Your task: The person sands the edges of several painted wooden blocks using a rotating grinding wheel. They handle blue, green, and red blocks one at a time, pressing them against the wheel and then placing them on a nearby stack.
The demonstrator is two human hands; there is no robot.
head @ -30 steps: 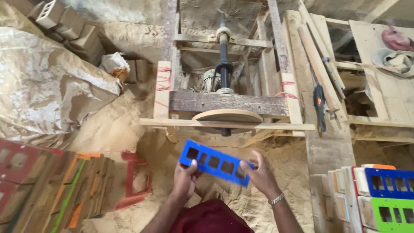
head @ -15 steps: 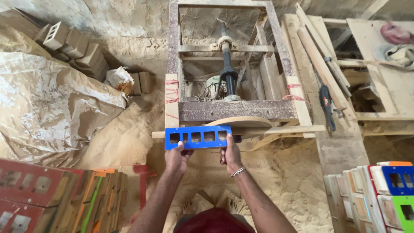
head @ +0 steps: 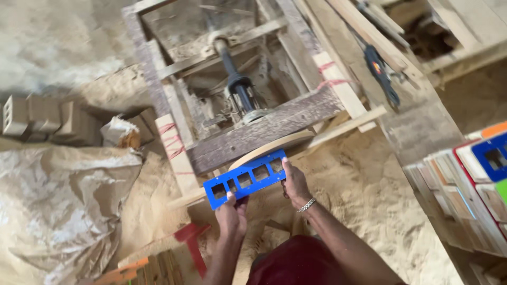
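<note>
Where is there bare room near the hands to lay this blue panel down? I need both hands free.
Open sawdust lies right of the right hand, bordered by stacked coloured boards. Another patch sits between the crumpled plastic sheet and the left hand. The wooden machine frame ahead is crowded.

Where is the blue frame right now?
Centre of the head view: the blue frame is held by the left hand and right hand, its upper edge against the wooden disc on the machine.
</note>
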